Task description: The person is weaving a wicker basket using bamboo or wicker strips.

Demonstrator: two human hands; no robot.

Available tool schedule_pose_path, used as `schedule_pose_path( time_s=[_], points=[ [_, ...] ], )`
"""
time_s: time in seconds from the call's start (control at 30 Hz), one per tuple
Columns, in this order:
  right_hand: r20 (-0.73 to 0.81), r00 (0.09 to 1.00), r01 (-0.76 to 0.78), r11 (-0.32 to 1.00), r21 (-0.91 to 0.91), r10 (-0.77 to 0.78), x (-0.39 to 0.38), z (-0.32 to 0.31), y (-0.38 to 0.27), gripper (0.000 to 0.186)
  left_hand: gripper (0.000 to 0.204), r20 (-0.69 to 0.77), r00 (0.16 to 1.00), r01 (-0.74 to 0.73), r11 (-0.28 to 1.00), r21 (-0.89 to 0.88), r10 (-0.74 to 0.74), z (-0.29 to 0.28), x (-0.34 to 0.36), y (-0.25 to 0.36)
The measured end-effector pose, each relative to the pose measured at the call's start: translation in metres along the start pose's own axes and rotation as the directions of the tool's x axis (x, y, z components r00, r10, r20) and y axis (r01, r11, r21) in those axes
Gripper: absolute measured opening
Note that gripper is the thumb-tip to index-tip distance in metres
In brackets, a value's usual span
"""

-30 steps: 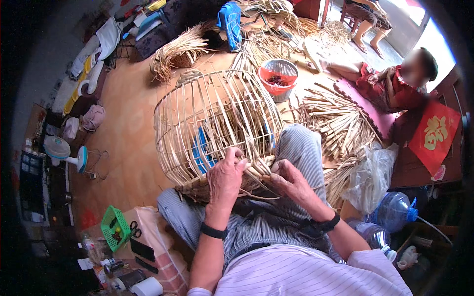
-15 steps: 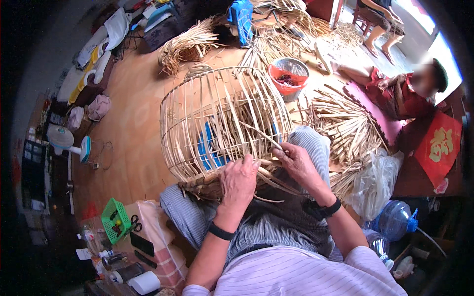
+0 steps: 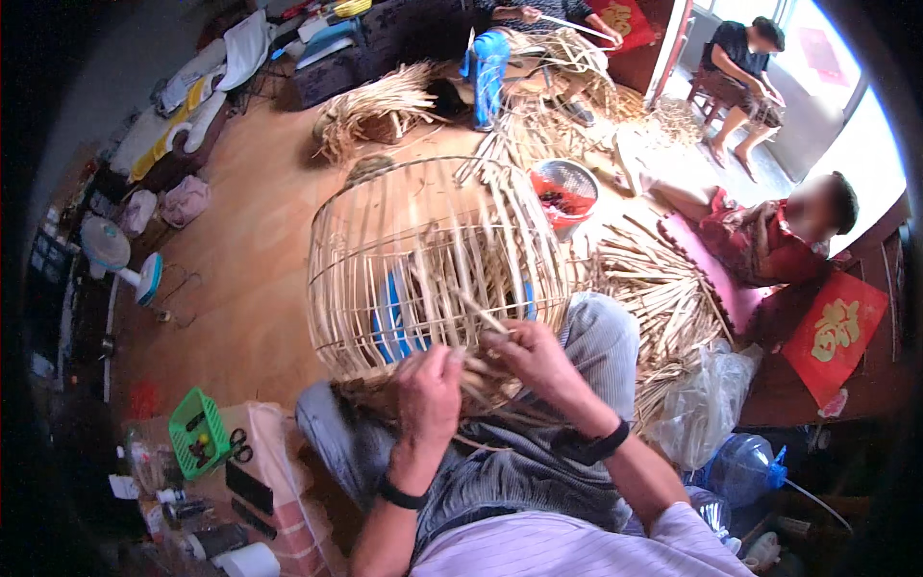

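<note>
A half-woven basket (image 3: pixel 332 252), an open cage of pale flat strips, lies across my lap with its working edge toward me. My left hand (image 3: pixel 430 389) is closed at that edge, thumb on top; what its fingers pinch is hidden and slightly blurred. To its right, my right hand (image 3: pixel 540 361) grips a pale strip (image 3: pixel 484 313) between thumb and fingers, and the strip slants up and left across the basket's ribs. Loose strip ends stick out beneath both hands. Something blue (image 3: pixel 389 313) shows through the ribs.
Split strips (image 3: pixel 654 288) lie fanned on the floor at right, near a red-lined bucket (image 3: pixel 565 197) and a reclining person (image 3: pixel 774 231). Two others sit farther back. A green basket (image 3: pixel 197 433) and scissors (image 3: pixel 240 444) rest on the left table; a water jug (image 3: pixel 745 469) stands right.
The view has tilted up, so the basket and hands appear lower. My left hand has shifted left along the edge. The strip in my right hand has moved down and left.
</note>
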State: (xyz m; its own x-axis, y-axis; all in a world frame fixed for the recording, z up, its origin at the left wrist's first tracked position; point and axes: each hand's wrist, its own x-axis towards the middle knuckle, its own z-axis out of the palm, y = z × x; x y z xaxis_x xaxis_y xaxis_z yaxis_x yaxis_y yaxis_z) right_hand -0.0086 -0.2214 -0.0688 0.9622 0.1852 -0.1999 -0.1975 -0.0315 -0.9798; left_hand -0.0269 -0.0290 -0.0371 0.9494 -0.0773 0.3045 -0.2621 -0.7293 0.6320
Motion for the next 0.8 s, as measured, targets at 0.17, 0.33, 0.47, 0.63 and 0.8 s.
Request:
schedule_pose_path(
  time_s=[0.17, 0.33, 0.47, 0.63, 0.8],
  points=[
    [0.069, 0.995, 0.088, 0.973, -0.214, -0.074, 0.023, 0.026, -0.021, 0.037, 0.037, -0.106, 0.985, 0.134, 0.991, -0.029, -0.136, 0.002, 0.0, -0.049],
    [0.037, 0.999, 0.022, 0.932, 0.362, -0.038, 0.025, -0.001, -0.025, 0.031, 0.043, -0.153, 0.975, 0.147, 0.984, -0.104, -0.162, 0.012, 0.004, -0.065],
    [0.247, 0.935, -0.305, 0.932, 0.197, 0.253, -0.021, 0.005, -0.01, 0.035, 0.045, -0.221, 0.965, 0.093, 0.971, -0.222, -0.143, 0.016, 0.004, -0.068],
    [0.217, 0.968, -0.197, 0.911, 0.363, 0.123, -0.055, 0.005, -0.019, 0.041, 0.035, -0.175, 0.985, -0.04, 0.978, -0.204, 0.004, 0.009, 0.001, -0.07],
    [0.227, 0.965, -0.032, 0.797, 0.603, -0.133, -0.069, -0.037, 0.015, 0.046, 0.028, -0.072, 0.986, -0.151, 0.989, -0.005, 0.15, -0.01, 0.001, -0.073]
  ],
)
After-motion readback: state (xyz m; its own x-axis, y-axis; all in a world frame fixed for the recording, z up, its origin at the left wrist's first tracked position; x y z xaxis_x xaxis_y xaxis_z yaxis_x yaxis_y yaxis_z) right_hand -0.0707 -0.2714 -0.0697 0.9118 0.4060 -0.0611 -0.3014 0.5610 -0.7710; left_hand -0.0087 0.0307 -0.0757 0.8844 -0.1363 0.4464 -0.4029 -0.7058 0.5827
